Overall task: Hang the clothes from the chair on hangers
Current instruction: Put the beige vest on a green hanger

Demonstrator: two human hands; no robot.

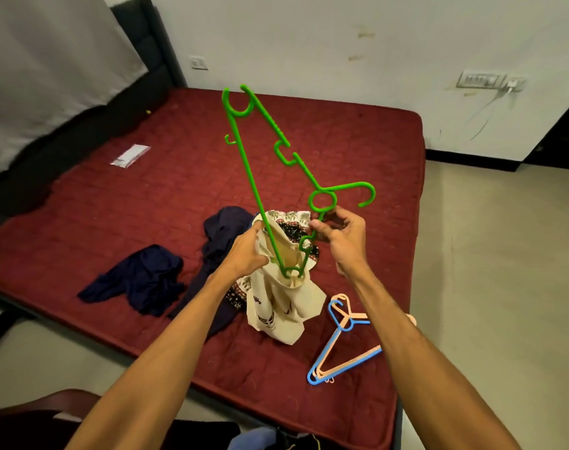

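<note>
Left hand (244, 251) clutches cream garment (276, 306); right hand (341, 235) pinches green hanger (252, 177), lower corner buried in garment.

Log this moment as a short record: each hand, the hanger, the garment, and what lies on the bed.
left hand: grips the cream printed garment
right hand: pinches the green hanger just below its hook
hanger pose: tilted, lower end inside the garment
red mattress: navy garments, blue and peach hangers stacked
stage: garment not yet hung
</note>
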